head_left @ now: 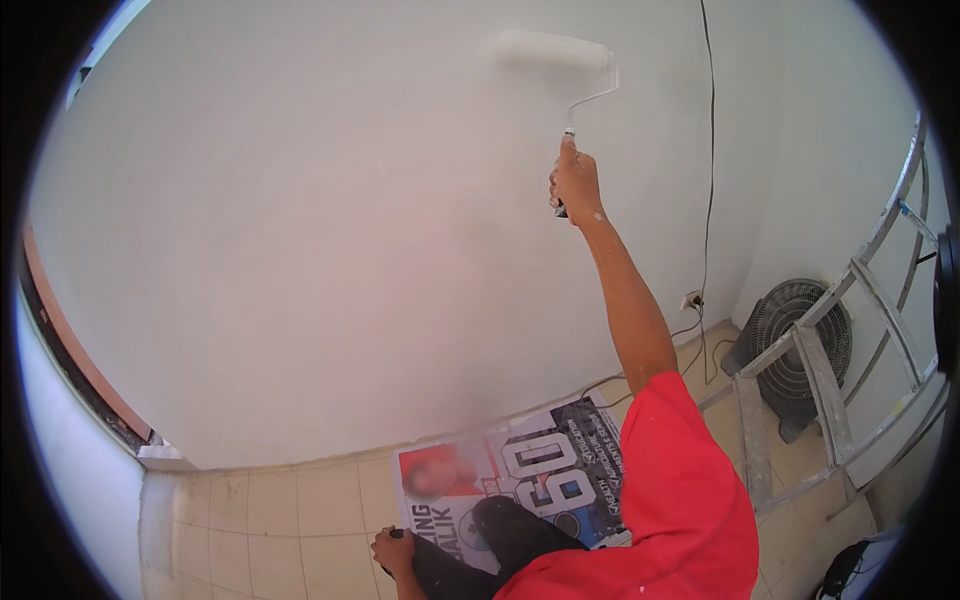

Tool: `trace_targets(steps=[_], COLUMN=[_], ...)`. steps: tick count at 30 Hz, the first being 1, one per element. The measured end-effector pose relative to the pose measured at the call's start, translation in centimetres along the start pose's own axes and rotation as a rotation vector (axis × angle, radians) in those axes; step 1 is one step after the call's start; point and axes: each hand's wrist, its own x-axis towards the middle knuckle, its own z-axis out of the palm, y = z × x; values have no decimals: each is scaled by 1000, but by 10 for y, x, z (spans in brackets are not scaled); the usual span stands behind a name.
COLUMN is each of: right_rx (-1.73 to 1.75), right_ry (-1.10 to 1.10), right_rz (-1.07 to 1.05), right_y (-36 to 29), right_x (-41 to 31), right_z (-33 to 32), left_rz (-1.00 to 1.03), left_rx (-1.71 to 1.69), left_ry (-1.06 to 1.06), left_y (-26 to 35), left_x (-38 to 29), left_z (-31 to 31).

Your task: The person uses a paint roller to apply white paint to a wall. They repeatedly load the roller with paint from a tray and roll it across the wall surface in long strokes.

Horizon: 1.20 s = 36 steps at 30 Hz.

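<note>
My right hand (577,180) grips the dark handle of a paint roller (555,52), arm stretched far up and forward. The white roller cover lies against the pale wall (300,247), and its wire frame bends down on the right side to the handle. Specks of white paint mark the hand and wrist. Low in the view, my left hand (394,553) rests on my dark-trousered knee, with the fingers curved around it; no tool shows in it. Beneath my legs a printed tarpaulin (480,442) with large lettering and a picture covers part of the floor along the wall.
An aluminium stepladder (821,386) stands at the right. Behind it sits a grey floor fan (802,337) in the corner. A dark cable (710,150) hangs down the wall past a wall socket (691,300) with a plug in it. Beige tiles (255,495) form the floor.
</note>
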Motion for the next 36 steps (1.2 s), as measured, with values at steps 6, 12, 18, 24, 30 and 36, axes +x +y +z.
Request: trace_targets(steps=[6,12,18,24,30,36], right_rx=[-215,-379,-288,-415,-275,-275], right_ry=[107,207,188,152,129,110], right_rz=[-21,-113,-127,-30,-79,-22], right_y=[2,13,-63,-48,-65,-58], right_x=[-5,52,123,73,101,91], right_z=[-51,-91,-79,-103,-89,-93], left_rz=[43,52,40,63,75,35], left_rx=[-50,-92,-111,-116,-117,-108], left_ry=[41,45,50,78,9,54], left_y=[5,15,24,28,34,35], left_x=[0,-5,-4,-3,0,-7], left_z=[2,-2,-5,6,8,9])
